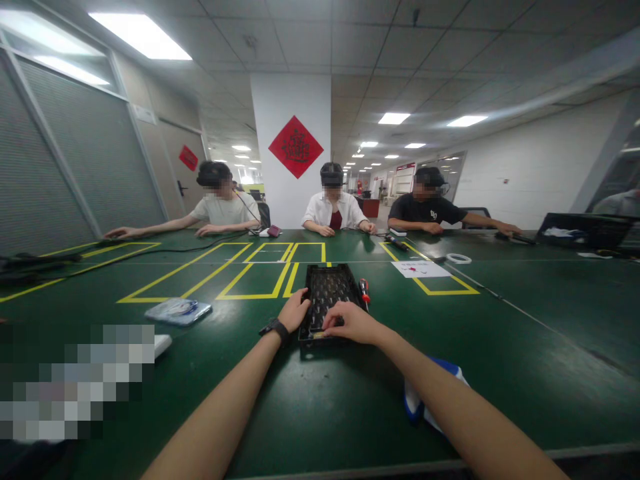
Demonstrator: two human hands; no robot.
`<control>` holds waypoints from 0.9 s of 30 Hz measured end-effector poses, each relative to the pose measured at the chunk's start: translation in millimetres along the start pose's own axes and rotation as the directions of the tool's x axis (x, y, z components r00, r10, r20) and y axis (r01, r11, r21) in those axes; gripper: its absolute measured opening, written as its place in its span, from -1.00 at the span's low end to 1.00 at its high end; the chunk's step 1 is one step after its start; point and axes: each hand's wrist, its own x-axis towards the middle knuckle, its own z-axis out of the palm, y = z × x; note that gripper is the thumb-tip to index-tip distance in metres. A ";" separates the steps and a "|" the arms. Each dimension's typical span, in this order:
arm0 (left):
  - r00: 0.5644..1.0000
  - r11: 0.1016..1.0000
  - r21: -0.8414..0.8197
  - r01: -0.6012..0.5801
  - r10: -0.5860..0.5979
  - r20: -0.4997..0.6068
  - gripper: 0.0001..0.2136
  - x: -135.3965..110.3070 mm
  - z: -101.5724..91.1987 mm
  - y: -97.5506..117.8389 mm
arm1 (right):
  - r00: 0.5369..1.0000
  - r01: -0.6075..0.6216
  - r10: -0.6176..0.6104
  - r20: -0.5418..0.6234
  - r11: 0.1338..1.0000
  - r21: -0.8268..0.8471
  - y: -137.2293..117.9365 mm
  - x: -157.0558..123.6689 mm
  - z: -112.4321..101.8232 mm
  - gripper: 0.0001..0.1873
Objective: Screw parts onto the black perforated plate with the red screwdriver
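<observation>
A black tray (327,287) with rows of small pockets lies on the green table in front of me. Small pale parts show in several pockets, too tiny to name. At its left side, my left hand (294,311) grips the tray's edge, thumb over the rim. Over the tray's near right part, my right hand (353,323) is bent down with fingertips pinched together; whatever lies between them is hidden. Close to the fingertips, a yellowish strip (316,335) sits at the tray's near end. A red-handled screwdriver (365,291) rests just right of the tray.
Left of the tray lies a clear plastic bag (179,311) with something blue and white. A blue and white object (435,387) is partly under my right forearm. Farther off are a printed sheet (420,269), a white ring (458,259) and cables. Three people sit across the table.
</observation>
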 end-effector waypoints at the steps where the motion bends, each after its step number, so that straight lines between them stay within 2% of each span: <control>1: 1.000 1.000 0.000 -0.004 0.004 -0.003 -0.55 -0.4 -0.2 0.6 | 1.000 -0.001 0.001 -0.002 1.000 0.005 0.5 0.1 0.2 -0.78; 27: 1.000 1.000 -0.011 0.000 0.000 -0.013 -0.55 -0.2 0.7 -0.9 | 1.000 -0.014 0.013 -0.010 0.999 -0.050 -1.3 -0.2 -0.9 -0.78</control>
